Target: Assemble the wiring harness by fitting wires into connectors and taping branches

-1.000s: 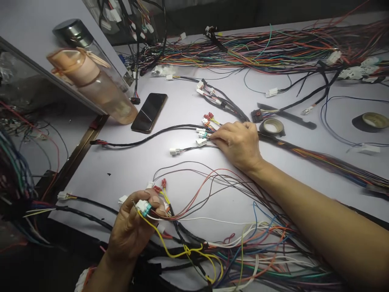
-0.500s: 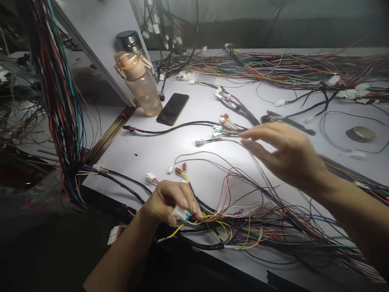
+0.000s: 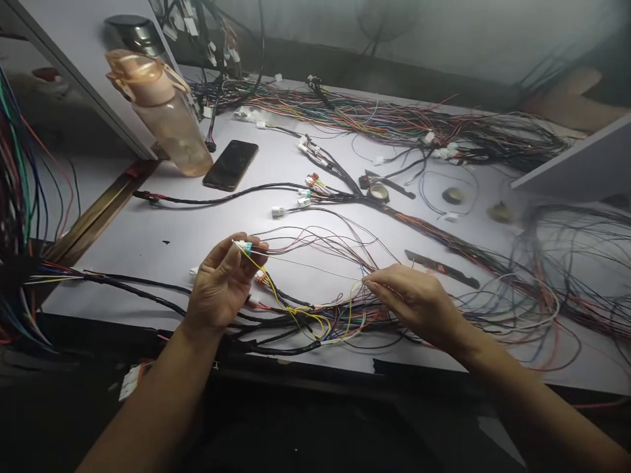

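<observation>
A person's left hand (image 3: 220, 282) holds a single white-and-teal connector (image 3: 244, 246) above the table (image 3: 197, 226), toward its near edge and left of its middle. The connector sits between the thumb and the fingertips, which are closed around it, its teal end facing the right hand (image 3: 411, 299). One yellow wire (image 3: 269, 287) hangs by the connector and drops toward the bundle along the near edge. The right hand's thumb and forefinger meet in a narrow pinch over that bundle, well apart from the connector; they appear to grip one thin pale wire (image 3: 315, 267), though it is too fine to trace with certainty.

Toward the left edge lie one dark phone (image 3: 231, 164) and, just beside it, one peach-topped bottle (image 3: 165, 118), with one dark-capped bottle (image 3: 135, 36) behind: two bottles in all. Right of the middle, two rolls of tape (image 3: 378, 192) lie apart from each other, and two flat dark strips (image 3: 441, 268) rest on the surface, one beside the nearer-left roll, the other closer to the near edge. One long bundle of coloured wires (image 3: 355, 115) stretches along the far edge
</observation>
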The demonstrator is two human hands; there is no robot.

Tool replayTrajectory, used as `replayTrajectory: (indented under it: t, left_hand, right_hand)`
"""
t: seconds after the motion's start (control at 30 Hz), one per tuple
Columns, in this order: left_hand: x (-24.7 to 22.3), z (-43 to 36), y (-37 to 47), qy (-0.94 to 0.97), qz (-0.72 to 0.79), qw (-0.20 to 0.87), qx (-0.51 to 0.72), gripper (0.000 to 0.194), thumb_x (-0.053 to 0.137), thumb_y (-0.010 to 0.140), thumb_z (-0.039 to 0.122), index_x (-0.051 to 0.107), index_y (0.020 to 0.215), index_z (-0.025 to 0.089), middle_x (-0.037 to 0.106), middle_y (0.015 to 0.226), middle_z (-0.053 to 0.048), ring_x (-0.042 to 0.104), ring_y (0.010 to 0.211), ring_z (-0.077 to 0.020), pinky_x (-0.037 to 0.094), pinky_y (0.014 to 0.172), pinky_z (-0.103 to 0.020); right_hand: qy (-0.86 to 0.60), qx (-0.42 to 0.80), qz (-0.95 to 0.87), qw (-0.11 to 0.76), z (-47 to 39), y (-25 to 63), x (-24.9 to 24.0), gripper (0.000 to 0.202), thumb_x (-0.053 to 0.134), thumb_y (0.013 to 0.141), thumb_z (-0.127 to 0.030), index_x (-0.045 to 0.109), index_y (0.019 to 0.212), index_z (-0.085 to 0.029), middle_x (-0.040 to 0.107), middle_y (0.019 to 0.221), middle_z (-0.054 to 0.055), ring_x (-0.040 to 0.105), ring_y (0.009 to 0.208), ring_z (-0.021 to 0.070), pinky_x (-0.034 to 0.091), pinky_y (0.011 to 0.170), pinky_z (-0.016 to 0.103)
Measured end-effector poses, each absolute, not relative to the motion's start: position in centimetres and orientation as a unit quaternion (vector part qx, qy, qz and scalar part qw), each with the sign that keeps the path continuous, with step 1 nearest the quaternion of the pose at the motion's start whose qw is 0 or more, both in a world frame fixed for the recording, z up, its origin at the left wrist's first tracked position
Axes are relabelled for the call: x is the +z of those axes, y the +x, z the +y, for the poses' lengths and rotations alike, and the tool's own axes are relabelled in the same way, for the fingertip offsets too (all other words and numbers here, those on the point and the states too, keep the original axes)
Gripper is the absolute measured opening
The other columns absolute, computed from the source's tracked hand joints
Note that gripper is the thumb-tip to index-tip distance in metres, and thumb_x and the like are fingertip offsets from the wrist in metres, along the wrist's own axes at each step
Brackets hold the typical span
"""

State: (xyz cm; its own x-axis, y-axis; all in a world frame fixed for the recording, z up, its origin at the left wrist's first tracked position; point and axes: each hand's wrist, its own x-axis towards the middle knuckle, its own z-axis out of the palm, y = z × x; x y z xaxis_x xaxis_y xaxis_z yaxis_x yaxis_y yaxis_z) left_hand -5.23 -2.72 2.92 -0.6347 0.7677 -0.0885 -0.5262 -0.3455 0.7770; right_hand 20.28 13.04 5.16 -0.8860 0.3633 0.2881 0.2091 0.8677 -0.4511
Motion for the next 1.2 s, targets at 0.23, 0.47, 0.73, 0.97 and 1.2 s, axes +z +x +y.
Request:
replayTrajectory:
  t: [0.23, 0.47, 0.73, 0.97, 1.2]
  left_hand:
    - [2.8, -2.5, -5.3, 0.147, 0.411, 0.384, 0.814, 0.024, 0.079, 0.071, 0.024, 0.071, 0.093, 0.018, 0.072, 0.092, -0.003, 0.069, 0.089, -0.0151, 0.058, 0.080, -0.022]
    - [2.3, -1.8, -5.7, 0.137, 0.423, 0.367, 0.817, 0.010, 0.070, 0.080, 0.018, 0.071, 0.089, 0.016, 0.071, 0.091, -0.002, 0.068, 0.087, -0.0134, 0.058, 0.078, -0.020]
    - [2.4, -1.5, -5.5, 0.112, 0.435, 0.365, 0.815, 0.006, 0.066, 0.082, 0.014, 0.069, 0.086, 0.015, 0.071, 0.089, -0.003, 0.068, 0.087, -0.0129, 0.058, 0.077, -0.021]
    - [2.7, -1.4, -5.5, 0.101, 0.433, 0.371, 0.816, 0.009, 0.057, 0.087, 0.009, 0.066, 0.088, 0.011, 0.070, 0.087, -0.003, 0.067, 0.086, -0.0128, 0.059, 0.076, -0.020]
    - [2.9, -1.4, -5.5, 0.085, 0.449, 0.377, 0.805, 0.017, 0.050, 0.091, 0.009, 0.067, 0.088, 0.013, 0.071, 0.088, -0.001, 0.066, 0.089, -0.0106, 0.058, 0.079, -0.018]
  right_hand:
    - [-0.128, 0.195, -0.957, 0.173, 10.5, 21.8, 4.4, 0.015, 0.052, 0.092, -0.021, 0.066, 0.097, -0.019, 0.071, 0.090, 0.006, 0.063, 0.085, 0.0161, 0.047, 0.078, 0.032]
    - [-0.134, 0.151, -0.958, 0.202, 7.6, 23.6, 3.3, 0.012, 0.055, 0.090, -0.020, 0.067, 0.093, -0.019, 0.071, 0.107, 0.006, 0.062, 0.095, 0.0182, 0.045, 0.083, 0.036]
    - [-0.145, 0.173, -0.950, 0.217, 6.0, 25.7, 2.4, 0.014, 0.056, 0.087, -0.016, 0.066, 0.095, -0.021, 0.069, 0.113, 0.006, 0.059, 0.107, 0.0205, 0.046, 0.092, 0.041]
    - [-0.148, 0.195, -0.944, 0.223, 4.6, 26.6, 1.9, 0.014, 0.060, 0.085, -0.018, 0.065, 0.097, -0.022, 0.071, 0.105, 0.003, 0.061, 0.100, 0.0183, 0.042, 0.099, 0.043]
    - [-0.166, 0.162, -0.936, 0.267, 5.6, 24.8, 2.8, 0.034, 0.058, 0.087, -0.021, 0.057, 0.121, -0.022, 0.063, 0.125, 0.007, 0.052, 0.121, 0.0210, 0.040, 0.105, 0.043]
